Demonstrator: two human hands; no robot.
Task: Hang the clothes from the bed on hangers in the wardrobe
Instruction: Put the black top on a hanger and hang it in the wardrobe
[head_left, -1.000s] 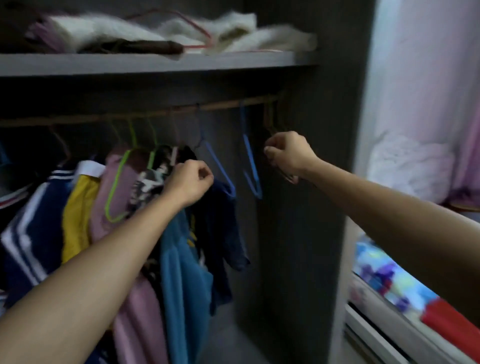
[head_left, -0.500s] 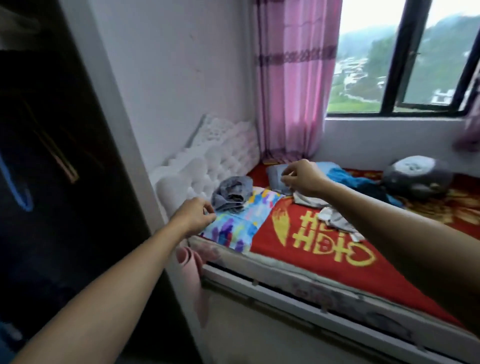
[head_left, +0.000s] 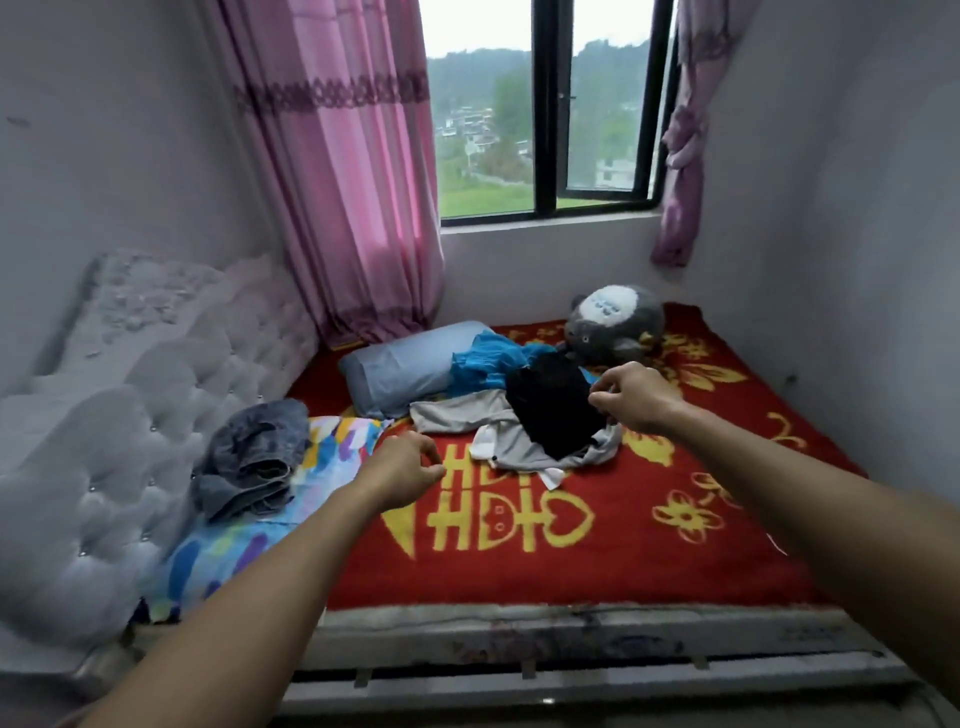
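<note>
Both arms reach out over the bed (head_left: 519, 631), whose red blanket (head_left: 597, 566) bears yellow characters and flowers. The clothes lie heaped near its middle: a black garment (head_left: 550, 415) sits on top of a crumpled grey garment (head_left: 457, 418), and a bright blue garment (head_left: 485, 364) lies just behind them against a pale blue pillow (head_left: 397, 371). The right hand (head_left: 634, 397) hangs at the black garment's right edge with its fingers loosely curled, thumb and forefinger a little apart and nothing plainly caught between them (whether the tips touch the cloth cannot be told from this angle). The left hand (head_left: 410, 470) hovers lower and nearer, above the red blanket just beside a multicoloured sheet (head_left: 234, 545), its fingers also loosely curled and holding nothing. A bundle of folded denim (head_left: 254, 460) rests on that sheet, close to the white tufted headboard (head_left: 104, 441). A grey plush toy (head_left: 615, 330) sits at the far side of the bed below the window (head_left: 545, 104), with a pink curtain (head_left: 353, 208) hanging to its left
</note>
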